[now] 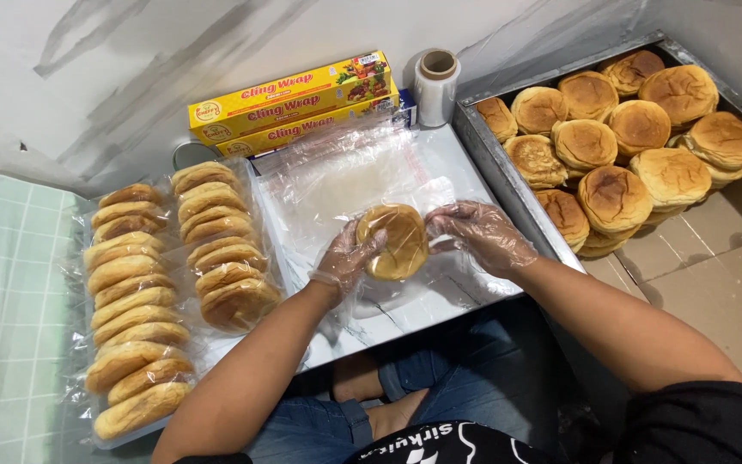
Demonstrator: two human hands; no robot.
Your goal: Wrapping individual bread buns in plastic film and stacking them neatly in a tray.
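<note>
The left hand (349, 256) in a clear glove curls around a round brown bun (395, 241) and holds its left side. The right hand (483, 234) pinches the thin plastic wrap (337, 185) at the bun's right edge. The bun sits over the white board (440, 296). Wrapped buns (135, 335) lie left. A tray of bare buns (620, 137) sits far right.
</note>
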